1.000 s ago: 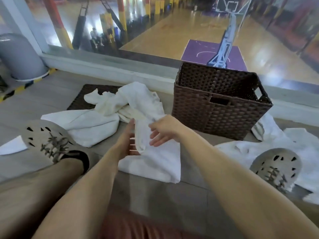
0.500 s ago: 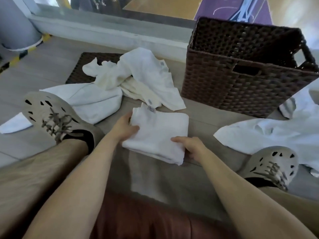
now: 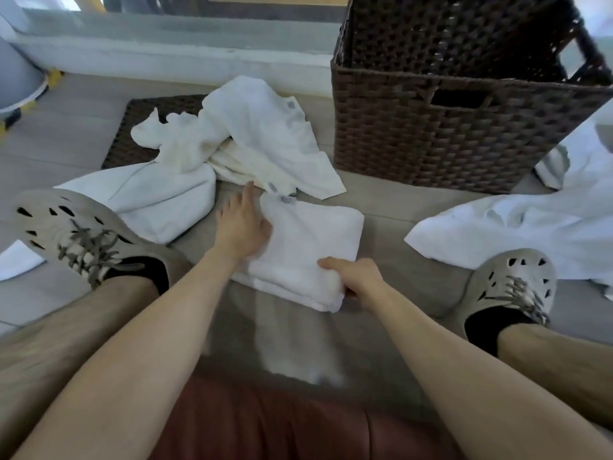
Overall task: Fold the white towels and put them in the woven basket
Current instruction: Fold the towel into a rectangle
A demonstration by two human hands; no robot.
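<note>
Folded towel (image 3: 308, 240) on the floor (image 3: 381, 207), in front of the basket (image 3: 464, 127).
The basket stands toward the floor's far edge. The left hand (image 3: 240, 224) rests on the towel's left edge, fingers straight; the right hand (image 3: 356, 277) grips its near right corner, fingers curled. Loose towels (image 3: 265, 137) lie just beyond.

Floor (image 3: 76, 127) is grey wood-look planks, kinda matte, w/ soft daylight on it, brightest toward the back. Along the far side there's a low white ledge (image 3: 185, 61) w/ glass (image 3: 199, 24) above it; can't make out much thru it tbh. Far left: a big grey round column (image 3: 16, 78) or bin, not sure which, w/ yellow-black tape (image 3: 54, 78) at its base. Dark woven mat (image 3: 139, 127) lies flat on the floor near the ledge. Bottom edge shows a reddish-brown cushion (image 3: 265, 426), prob a seat.
</note>
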